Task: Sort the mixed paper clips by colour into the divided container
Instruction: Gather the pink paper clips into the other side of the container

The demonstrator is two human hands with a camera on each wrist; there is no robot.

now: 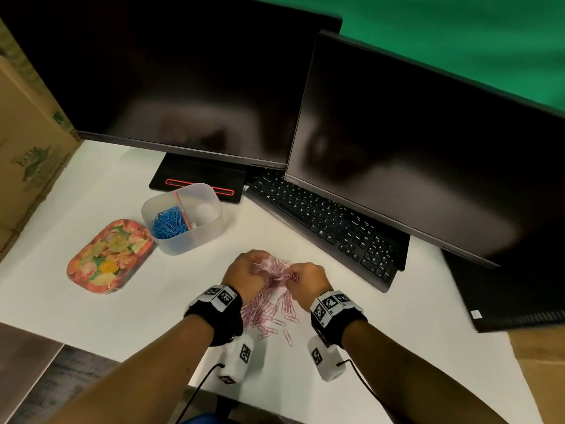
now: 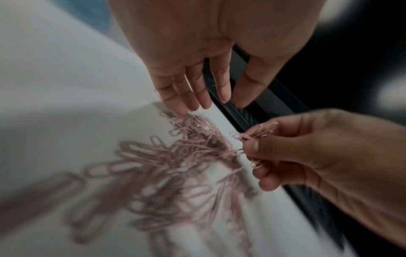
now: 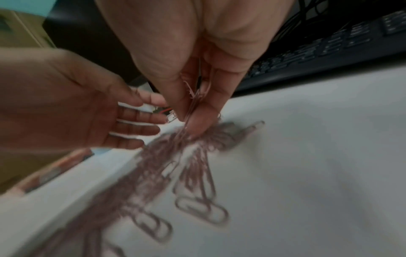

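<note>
A pile of pink paper clips (image 1: 272, 307) (image 2: 175, 165) (image 3: 175, 165) lies on the white table between my hands. My right hand (image 1: 308, 280) (image 2: 274, 153) (image 3: 193, 111) pinches a small bunch of pink clips just above the pile. My left hand (image 1: 244, 272) (image 2: 195, 97) (image 3: 123, 120) hovers at the pile's far left with straight fingers, its fingertips brushing the clips. The translucent divided container (image 1: 195, 240) stands further back on the left. Blue clips (image 1: 168, 223) fill its left compartment; the right one looks bare.
A floral tray (image 1: 107, 255) lies left of the container. A black keyboard (image 1: 330, 221) runs diagonally right of the pile, under two dark monitors (image 1: 183, 71). A cardboard box (image 1: 27, 133) borders the table's left side. The table's front edge is close to my wrists.
</note>
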